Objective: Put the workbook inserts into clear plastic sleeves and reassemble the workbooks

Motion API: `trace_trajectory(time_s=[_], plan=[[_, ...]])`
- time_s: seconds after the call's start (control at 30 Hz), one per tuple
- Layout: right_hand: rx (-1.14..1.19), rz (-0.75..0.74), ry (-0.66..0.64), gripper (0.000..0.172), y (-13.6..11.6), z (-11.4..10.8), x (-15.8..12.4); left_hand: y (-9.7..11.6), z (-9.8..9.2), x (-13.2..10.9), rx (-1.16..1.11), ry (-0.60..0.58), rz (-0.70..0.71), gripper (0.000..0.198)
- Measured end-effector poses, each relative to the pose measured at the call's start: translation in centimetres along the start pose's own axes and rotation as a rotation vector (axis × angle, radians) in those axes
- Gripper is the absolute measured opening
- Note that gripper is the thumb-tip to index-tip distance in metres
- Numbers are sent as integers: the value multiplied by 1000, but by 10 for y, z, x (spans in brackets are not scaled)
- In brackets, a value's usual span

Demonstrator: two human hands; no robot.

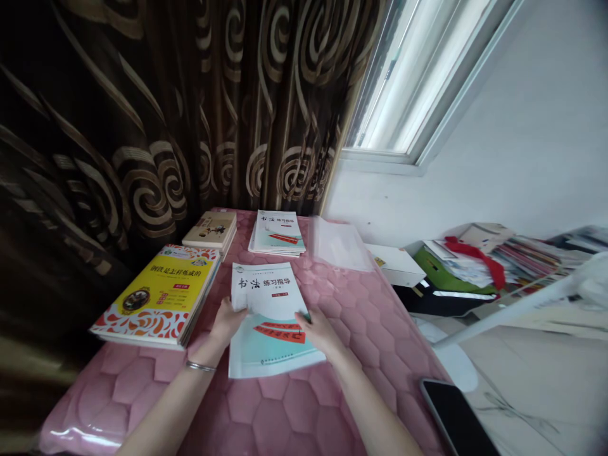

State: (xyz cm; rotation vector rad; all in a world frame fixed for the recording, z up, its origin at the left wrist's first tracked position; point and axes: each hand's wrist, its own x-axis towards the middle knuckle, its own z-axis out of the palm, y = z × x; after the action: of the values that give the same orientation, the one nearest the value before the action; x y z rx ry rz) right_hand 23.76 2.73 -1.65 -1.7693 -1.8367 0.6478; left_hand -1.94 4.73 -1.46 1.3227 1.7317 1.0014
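A white and teal booklet (266, 304) with black characters lies on the pink quilted cover (294, 411). My left hand (228, 322) grips the booklet's left edge, fingers curled round it; a thin bracelet sits on that wrist. My right hand (319, 330) rests on the booklet's right side, near a red banner printed on the cover, fingers pressed against the edge. Both hands hold the same booklet, which lies nearly flat.
A yellow book stack (161, 294) lies at the left. A beige book (211, 229), a stack of matching teal booklets (278, 233) and a clear plastic sleeve (339, 244) lie farther back. A dark phone (456, 418) sits at the right; cluttered papers (475, 259) beyond.
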Motion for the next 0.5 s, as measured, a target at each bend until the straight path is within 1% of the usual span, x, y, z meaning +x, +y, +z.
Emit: trace_trajectory(time_s=[0.1, 0.17, 0.27, 0.37, 0.43, 0.5], plan=[[53, 61, -13, 38, 5, -6, -4, 2, 7, -5, -145, -106, 5, 16], [93, 107, -38, 39, 10, -9, -8, 3, 9, -3, -117, -138, 5, 14], [95, 127, -53, 43, 21, -7, -14, 6, 12, 9, 76, -85, 55, 18], [39, 112, 35, 45, 31, 0, -18, 12, 16, 22, 202, -15, 112, 22], [4, 110, 96, 44, 36, 3, -19, 19, 25, 23, 282, 40, 182, 29], [-12, 114, 119, 43, 36, 5, -18, 26, 40, 13, 352, 91, 276, 36]])
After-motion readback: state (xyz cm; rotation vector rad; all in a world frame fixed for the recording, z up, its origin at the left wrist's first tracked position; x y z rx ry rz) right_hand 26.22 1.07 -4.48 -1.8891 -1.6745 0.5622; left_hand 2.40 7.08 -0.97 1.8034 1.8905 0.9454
